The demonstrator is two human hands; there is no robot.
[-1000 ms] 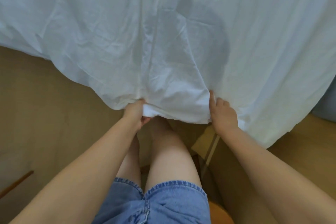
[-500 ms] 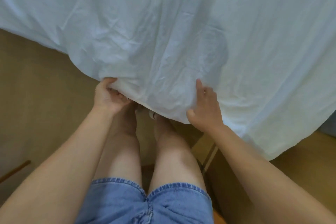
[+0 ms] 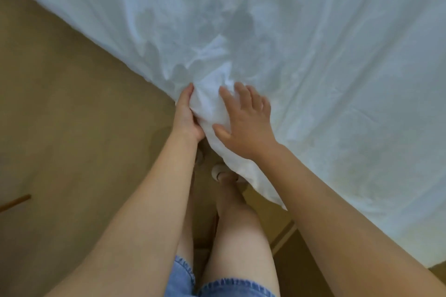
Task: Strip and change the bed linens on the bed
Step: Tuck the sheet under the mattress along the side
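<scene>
Here the white sheet [image 3: 313, 55] spread across the upper right, its bunched corner hanging above the tan floor [image 3: 72, 103]. The left hand [image 3: 187, 116] gripped that corner, thumb on top, fingers clamped under the cloth. The right hand [image 3: 243, 123] lay on the bunch just beside it, fingers spread apart.

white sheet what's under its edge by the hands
Below the sheet's hem, a white shoe peeks out and tan floor shows. Whatever lies farther under the sheet is covered.
</scene>
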